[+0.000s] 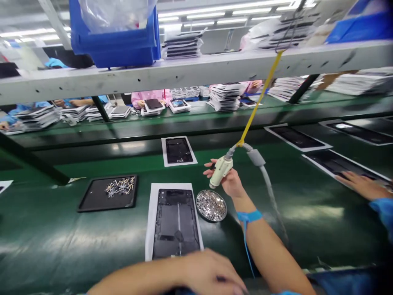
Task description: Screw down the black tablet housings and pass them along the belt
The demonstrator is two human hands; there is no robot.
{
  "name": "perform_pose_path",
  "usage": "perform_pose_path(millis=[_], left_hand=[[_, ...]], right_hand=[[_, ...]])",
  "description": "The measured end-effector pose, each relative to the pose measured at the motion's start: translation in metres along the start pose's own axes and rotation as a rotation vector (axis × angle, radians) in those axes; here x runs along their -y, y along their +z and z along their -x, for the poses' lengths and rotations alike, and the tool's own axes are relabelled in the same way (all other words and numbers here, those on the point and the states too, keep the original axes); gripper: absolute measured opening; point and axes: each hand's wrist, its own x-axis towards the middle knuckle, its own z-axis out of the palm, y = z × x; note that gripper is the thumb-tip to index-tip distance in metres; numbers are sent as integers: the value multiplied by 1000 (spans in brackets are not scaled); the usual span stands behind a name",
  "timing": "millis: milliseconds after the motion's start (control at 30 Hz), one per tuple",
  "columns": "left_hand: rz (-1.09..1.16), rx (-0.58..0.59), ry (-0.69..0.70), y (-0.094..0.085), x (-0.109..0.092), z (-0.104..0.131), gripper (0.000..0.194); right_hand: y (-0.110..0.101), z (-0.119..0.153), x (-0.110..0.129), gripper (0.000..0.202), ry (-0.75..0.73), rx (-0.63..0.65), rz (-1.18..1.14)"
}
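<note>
My right hand (231,182) is wrapped round a pale electric screwdriver (221,170), its cable end up and its nose pointing down. Below the nose lies a round dish (197,207) filled with small shiny metal pieces, probably screws. To the left of the dish, a black tablet housing (176,217) rests on a white sheet (151,229). My left hand (211,272) is blurred at the bottom, with its forearm across the near end of the housing. A small dark spot shows by its fingers; whether it holds anything is unclear.
A yellow strap (260,98) suspends the screwdriver, with a grey cable (270,188) trailing right. A black tray (98,194) of small parts lies left. Another housing (178,150) sits farther back. A co-worker's hand (365,184) touches a housing at right. A shelf (208,67) spans overhead.
</note>
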Motion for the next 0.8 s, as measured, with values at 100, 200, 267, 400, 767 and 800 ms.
perform_pose_path(millis=[100,200,267,400,767,800], left_hand=[[-502,-582,-218,-85,-14,27,33],[-890,-948,-389,-159,-14,55,20],[-976,-1007,-419,-187,-6,70,13],[-954,-1015,-342,-200,14,92,17],[-868,-967,-248,-191,14,99,18],[-871,-965,-249,-188,15,98,17]], right_hand=[[10,4,3,67,20,-111,14],[12,13,2,45,-25,-215,42],[10,20,1,40,-41,-213,51],[4,28,-2,37,-46,-203,65],[2,30,-3,37,-55,-226,148],[1,31,-3,37,-55,-225,152]])
